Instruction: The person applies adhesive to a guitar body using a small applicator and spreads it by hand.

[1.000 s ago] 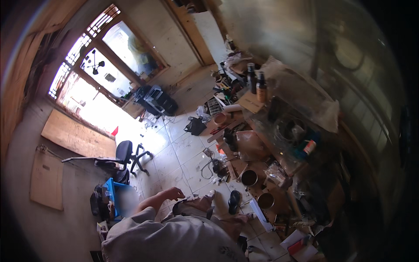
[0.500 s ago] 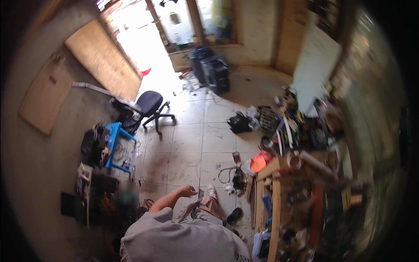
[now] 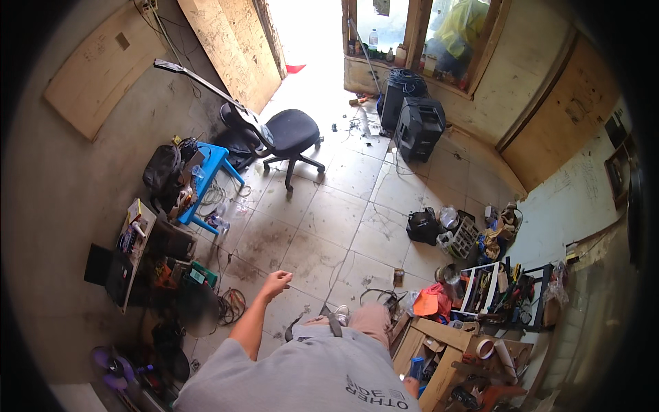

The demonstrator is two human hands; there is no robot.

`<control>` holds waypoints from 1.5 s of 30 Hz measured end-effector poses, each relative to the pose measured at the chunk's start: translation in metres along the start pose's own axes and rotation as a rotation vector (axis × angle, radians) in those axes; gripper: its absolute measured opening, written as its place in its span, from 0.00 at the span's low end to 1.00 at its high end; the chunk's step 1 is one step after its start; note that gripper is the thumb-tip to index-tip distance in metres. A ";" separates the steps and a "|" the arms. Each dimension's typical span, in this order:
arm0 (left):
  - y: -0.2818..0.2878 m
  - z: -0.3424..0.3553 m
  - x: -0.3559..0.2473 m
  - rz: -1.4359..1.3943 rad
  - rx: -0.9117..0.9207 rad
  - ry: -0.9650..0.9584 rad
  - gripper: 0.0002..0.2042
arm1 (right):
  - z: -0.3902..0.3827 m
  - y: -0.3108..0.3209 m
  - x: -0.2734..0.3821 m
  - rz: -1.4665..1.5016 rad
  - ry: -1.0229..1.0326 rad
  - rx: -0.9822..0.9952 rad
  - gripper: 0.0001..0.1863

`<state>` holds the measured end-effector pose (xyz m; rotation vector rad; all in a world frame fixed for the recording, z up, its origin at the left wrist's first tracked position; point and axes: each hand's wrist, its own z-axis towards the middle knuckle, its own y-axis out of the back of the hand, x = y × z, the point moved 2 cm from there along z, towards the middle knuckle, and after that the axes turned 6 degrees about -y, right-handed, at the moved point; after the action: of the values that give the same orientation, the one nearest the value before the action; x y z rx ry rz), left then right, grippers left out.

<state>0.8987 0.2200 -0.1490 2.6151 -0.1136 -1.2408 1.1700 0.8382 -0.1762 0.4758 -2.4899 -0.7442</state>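
My left hand [image 3: 276,283] is held out over the tiled floor, its fingers curled in together. I make out nothing between them. Nearest on its left are a coil of cable [image 3: 232,305] on the floor and a green case [image 3: 201,275]. Only a small patch of skin from my right arm or hand [image 3: 412,386] shows past my grey shirt, beside a blue object [image 3: 416,367] at the wooden workbench [image 3: 439,360]. The fingers of that hand are hidden.
A black swivel chair [image 3: 293,130] and a blue stool [image 3: 214,165] stand to the left. Two black speakers [image 3: 420,127] are at the back by the window. On the right lie a black bag [image 3: 423,226], an orange-red bag [image 3: 432,300] and a rack of tools [image 3: 487,288].
The room has shifted to the right in view as my head turned, and the blur has eased. My left hand appears farther left and higher. A second leg now shows forward.
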 end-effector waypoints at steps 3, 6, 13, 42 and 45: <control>0.042 0.005 -0.012 -0.141 -0.162 0.064 0.20 | 0.036 0.017 0.089 0.058 -0.035 -0.061 0.07; 0.081 0.036 -0.035 -0.332 -0.302 0.048 0.19 | 0.091 0.021 0.143 0.134 -0.054 0.039 0.05; 0.189 0.154 -0.144 -0.536 -0.679 -0.160 0.31 | 0.210 0.035 0.268 -0.009 -0.082 0.149 0.05; 0.477 0.565 -0.477 -0.802 -1.090 -0.669 0.18 | 0.393 0.056 0.807 -0.109 -0.092 0.105 0.08; 0.444 0.598 -0.518 -0.679 -1.000 -0.699 0.19 | 0.421 0.054 0.840 -0.205 -0.084 0.127 0.07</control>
<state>0.1233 -0.2306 -0.0119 1.3027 1.0478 -1.7272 0.2438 0.6733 -0.1522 0.7699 -2.6048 -0.6977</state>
